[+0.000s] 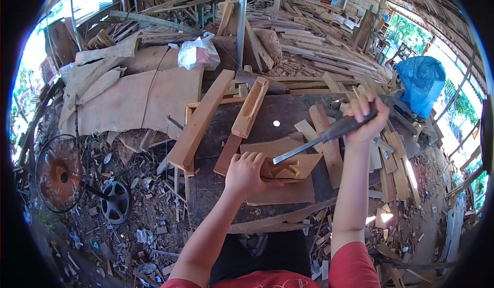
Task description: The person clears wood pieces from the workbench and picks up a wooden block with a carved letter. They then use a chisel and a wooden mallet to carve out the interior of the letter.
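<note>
Wood yard, open shed, view down from the head. The left hand [246, 176] lies palm-down on the near end of a small carved wooden block [304, 165]. Its fingers [250, 158] are apart and flat, pressing rather than gripping, with the thumb stretched out along the block's near edge. The right hand [366, 117] is raised to the right, its fingers [361, 107] clamped round the dark handle of a chisel [321, 137]. The steel blade slants down-left and the tip sits at or just above the cut recess in the block; contact is too fine to tell. The block rests on a thin flat board [283, 194] near the front middle of a dark, worn surface [208, 190]. Judgement: the block looks light and stiff, dry-grained, likely to skate under a push unless it is pinned from above. The best hold is flat on the uncut end, behind the blade's line and never ahead of the edge. The thin walls round the recess could split along the grain. The chisel looks rigid and handle-heavy, to be held by the handle only. A long plank [200, 119] and a hollowed timber piece [250, 107] lie beyond, well apart from the hands. Offcuts litter the ground, and a fan [62, 174] lies down to the left.
</note>
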`<state>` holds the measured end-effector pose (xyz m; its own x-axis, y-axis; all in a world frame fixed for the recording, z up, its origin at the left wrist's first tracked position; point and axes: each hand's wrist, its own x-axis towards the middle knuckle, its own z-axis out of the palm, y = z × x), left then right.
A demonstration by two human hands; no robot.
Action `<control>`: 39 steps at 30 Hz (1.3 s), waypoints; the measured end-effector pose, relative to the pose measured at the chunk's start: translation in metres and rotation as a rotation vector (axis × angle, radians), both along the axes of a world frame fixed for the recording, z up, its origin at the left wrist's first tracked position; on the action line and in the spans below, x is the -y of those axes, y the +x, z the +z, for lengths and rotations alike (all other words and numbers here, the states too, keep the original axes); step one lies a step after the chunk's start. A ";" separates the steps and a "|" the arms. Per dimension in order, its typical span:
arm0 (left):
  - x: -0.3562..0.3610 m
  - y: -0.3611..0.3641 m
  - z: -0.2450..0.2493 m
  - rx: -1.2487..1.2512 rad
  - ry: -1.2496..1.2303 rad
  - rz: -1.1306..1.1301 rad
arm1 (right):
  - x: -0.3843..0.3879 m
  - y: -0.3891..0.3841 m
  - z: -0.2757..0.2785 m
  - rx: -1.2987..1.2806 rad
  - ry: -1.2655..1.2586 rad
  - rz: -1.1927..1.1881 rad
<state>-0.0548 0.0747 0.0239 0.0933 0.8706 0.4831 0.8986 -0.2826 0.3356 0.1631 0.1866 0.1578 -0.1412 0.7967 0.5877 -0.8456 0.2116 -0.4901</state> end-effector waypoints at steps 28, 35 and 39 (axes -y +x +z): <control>-0.001 0.006 0.007 -0.056 -0.113 0.011 | 0.041 -0.057 0.003 0.419 0.451 0.271; -0.001 0.007 0.005 -0.047 -0.069 0.014 | 0.045 -0.070 0.005 0.445 0.365 0.319; 0.001 0.010 -0.001 -0.028 -0.042 0.050 | 0.039 -0.073 0.003 0.453 0.343 0.339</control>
